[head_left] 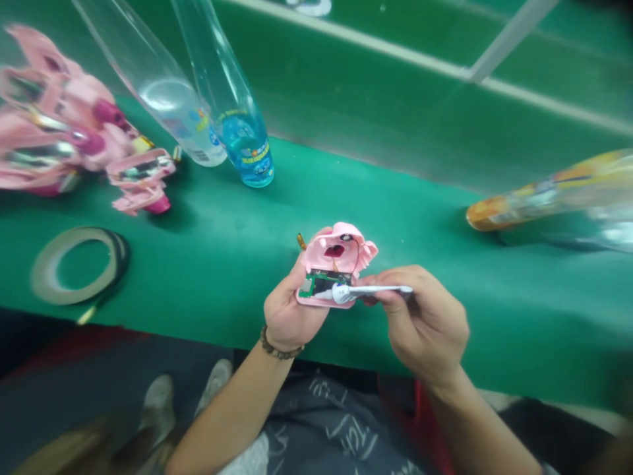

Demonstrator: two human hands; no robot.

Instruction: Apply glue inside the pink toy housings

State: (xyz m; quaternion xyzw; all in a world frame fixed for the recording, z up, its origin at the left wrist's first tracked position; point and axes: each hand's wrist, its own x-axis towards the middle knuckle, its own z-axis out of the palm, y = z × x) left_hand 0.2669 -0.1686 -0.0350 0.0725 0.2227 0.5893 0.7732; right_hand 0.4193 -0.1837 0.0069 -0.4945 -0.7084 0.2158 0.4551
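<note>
My left hand [291, 307] is wrapped round a pink plastic toy shell [341, 247], held above the front of the green table. The shell's inner side faces up and shows a green circuit board [309, 282], a small round black part and a thin wire. Between the thumb and fingers of my right hand [428, 320] is a white glue tube [370, 290], flattened toward its tail. Its narrow nozzle points left and lies over the circuit board; whether it touches the board I cannot tell.
A pile of pink toy shells [64, 125] lies at the left, with a tape roll [47, 267] nearer the front edge. Behind stand a clear bottle [182, 125] and a blue bottle [250, 148]. An orange-yellow bottle [524, 201] is at the right.
</note>
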